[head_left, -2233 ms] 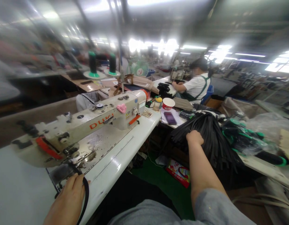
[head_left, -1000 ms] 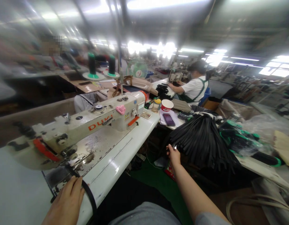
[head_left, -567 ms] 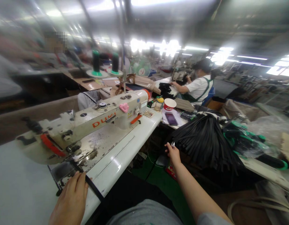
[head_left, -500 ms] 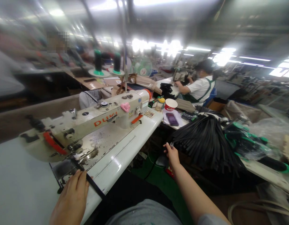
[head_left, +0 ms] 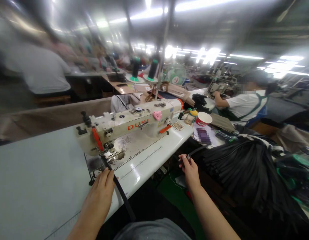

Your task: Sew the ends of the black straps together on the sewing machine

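A black strap (head_left: 123,196) runs from under the presser foot of a white sewing machine (head_left: 144,124) over the table's front edge. My left hand (head_left: 100,188) lies on the table, fingers together, pressing the strap near the needle area. To the right, off the table edge, my right hand (head_left: 191,169) is closed in a pinch on another black strap (head_left: 198,150), which leads toward a large bundle of black straps (head_left: 231,163). A small metallic glint shows at its fingertips; I cannot make out what it is.
Two dark thread cones (head_left: 135,68) stand behind the machine. A red and white paper bowl (head_left: 204,118) and a yellow-lidded jar (head_left: 192,115) sit right of it. A co-worker (head_left: 247,103) sits at another machine. Plastic-wrapped spools (head_left: 294,176) lie far right.
My view has turned left, so the scene sits further right. My right hand now has a strap from the bundle side in its fingers. My left hand stays on its strap.
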`<action>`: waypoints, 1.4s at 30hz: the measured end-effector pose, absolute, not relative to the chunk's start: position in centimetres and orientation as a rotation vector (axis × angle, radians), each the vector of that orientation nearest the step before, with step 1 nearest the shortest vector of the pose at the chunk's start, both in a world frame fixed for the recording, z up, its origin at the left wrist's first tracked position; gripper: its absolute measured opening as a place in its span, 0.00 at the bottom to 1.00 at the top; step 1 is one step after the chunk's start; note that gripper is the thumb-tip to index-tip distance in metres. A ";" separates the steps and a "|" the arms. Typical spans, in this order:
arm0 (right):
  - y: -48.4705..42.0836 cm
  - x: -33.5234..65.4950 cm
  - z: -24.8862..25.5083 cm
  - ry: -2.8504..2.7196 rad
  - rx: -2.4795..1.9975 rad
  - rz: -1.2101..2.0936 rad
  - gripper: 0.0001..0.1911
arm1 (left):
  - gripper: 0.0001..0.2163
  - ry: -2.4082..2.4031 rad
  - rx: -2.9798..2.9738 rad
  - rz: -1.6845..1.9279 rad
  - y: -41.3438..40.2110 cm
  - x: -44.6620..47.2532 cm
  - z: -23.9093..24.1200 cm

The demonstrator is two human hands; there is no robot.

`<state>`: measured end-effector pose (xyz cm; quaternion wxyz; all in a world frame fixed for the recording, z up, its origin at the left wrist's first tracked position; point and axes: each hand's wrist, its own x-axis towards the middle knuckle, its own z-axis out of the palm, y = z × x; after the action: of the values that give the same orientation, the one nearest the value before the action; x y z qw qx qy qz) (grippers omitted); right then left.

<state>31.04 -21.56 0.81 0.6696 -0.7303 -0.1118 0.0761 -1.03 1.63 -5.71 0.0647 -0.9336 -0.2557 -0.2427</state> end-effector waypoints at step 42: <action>-15.9 23.6 2.3 -1.296 -1.850 0.728 0.38 | 0.21 -1.287 -2.976 -0.686 0.4 0.3 0.7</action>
<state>23.60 -15.94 2.29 0.3747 -0.7228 -0.5062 0.2845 0.31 0.43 0.66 -0.0860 -0.8946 -0.3869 -0.2063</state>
